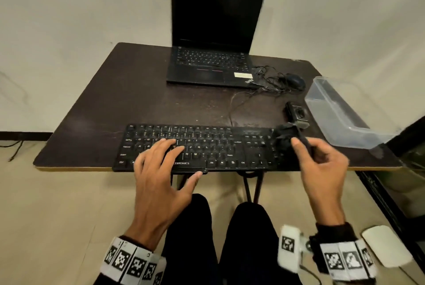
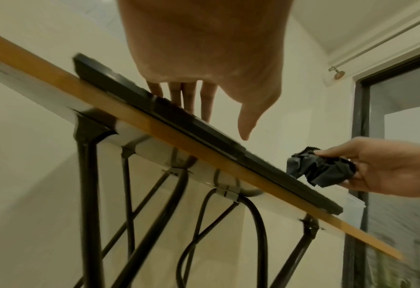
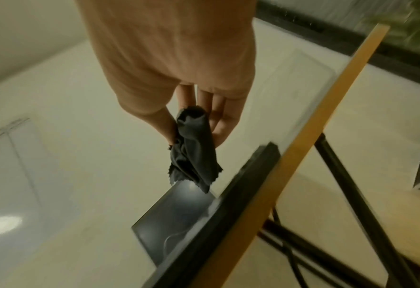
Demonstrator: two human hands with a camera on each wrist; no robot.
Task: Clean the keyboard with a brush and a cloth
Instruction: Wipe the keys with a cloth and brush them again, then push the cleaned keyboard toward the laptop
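Observation:
A black keyboard [image 1: 207, 144] lies along the near edge of the dark table [image 1: 115, 91]. My left hand [image 1: 161, 163] rests flat on its left keys with straight fingers, its thumb off the front edge. In the left wrist view those fingers [image 2: 189, 97] touch the keyboard [image 2: 204, 132]. My right hand [image 1: 322, 160] pinches a crumpled dark cloth [image 1: 285, 135] just above the keyboard's right end. The cloth [image 3: 194, 150] hangs from thumb and fingers, over the keyboard [image 3: 228, 214]; the same cloth [image 2: 322, 169] shows beside the keyboard's end. A small black brush-like object [image 1: 297, 113] lies behind the cloth.
An open black laptop [image 1: 213, 39] stands at the table's back. A mouse [image 1: 295, 81] with tangled cable lies to its right. A clear plastic box [image 1: 340, 110] sits at the right edge. My legs are under the table; a dark-framed door stands at right.

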